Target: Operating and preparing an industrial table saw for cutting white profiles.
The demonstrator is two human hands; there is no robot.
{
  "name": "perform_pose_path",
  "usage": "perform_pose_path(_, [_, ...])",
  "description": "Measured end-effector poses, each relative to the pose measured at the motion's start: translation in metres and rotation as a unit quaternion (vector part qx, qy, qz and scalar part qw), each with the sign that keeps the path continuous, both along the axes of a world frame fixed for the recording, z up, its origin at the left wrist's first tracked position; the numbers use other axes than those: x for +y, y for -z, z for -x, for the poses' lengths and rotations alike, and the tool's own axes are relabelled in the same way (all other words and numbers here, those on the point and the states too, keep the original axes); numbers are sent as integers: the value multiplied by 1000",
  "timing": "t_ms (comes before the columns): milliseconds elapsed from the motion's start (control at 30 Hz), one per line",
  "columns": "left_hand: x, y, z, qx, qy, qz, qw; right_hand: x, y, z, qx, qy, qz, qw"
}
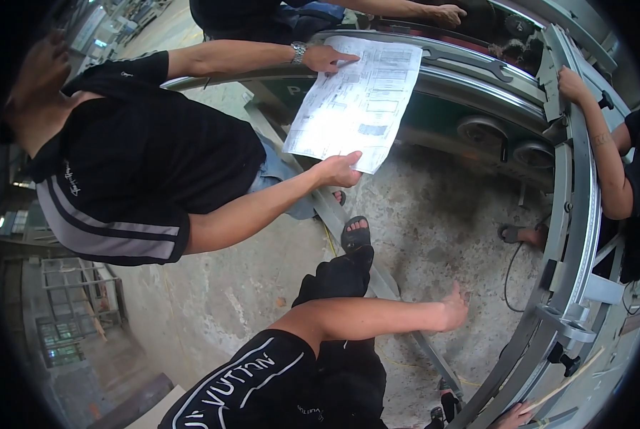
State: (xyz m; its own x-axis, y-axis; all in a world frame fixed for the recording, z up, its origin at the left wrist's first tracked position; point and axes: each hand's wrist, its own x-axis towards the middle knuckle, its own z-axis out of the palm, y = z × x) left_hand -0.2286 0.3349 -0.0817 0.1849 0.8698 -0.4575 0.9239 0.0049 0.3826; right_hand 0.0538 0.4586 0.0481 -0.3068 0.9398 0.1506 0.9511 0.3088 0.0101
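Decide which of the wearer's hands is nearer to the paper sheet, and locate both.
Left: in the picture, the left hand is below and right of the paper sheet; the right hand is farther off, beside the metal frame.

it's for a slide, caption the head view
Co-worker pointing at a printed drawing sheet near two handwheels, the wearer's left hand above concrete floor.

black sleeve [259, 379], white lettering [240, 380]

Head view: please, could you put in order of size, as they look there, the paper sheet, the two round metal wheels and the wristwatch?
1. Paper sheet, clearly largest.
2. Left wheel and right wheel: too alike to rank.
3. Wristwatch, smallest.
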Motion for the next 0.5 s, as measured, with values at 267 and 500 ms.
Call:
perform_pose_path(267, [27, 5, -21, -33, 17, 26, 999, 31, 45, -67, -214, 62, 14, 975])
perform_pose_path(500, [33, -8, -24, -40, 56, 45, 997, 61, 97, -138, 28, 47, -32, 998])
